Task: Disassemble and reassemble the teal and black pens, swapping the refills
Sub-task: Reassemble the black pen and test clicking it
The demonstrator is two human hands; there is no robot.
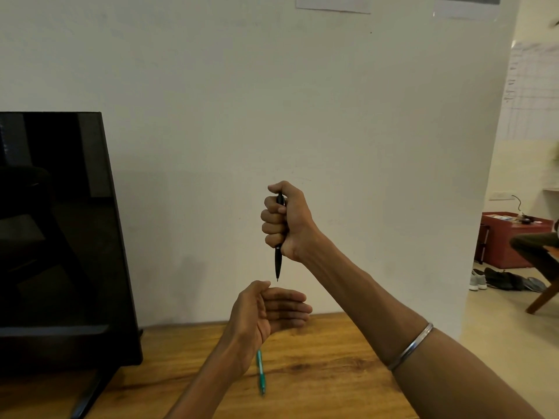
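Right hand point(282, 220) fists black pen point(278, 261) tip-down, centre frame, above open, empty left hand point(266, 309); risk: tip jabs the palm, or loosened parts drop toward teal pen point(260, 371).

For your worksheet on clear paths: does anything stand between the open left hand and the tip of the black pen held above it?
Nothing visible does. The black pen hangs tip-down from the right hand, and only open air separates its tip from the left hand just below. The teal pen lies on the wooden table, out of the way.
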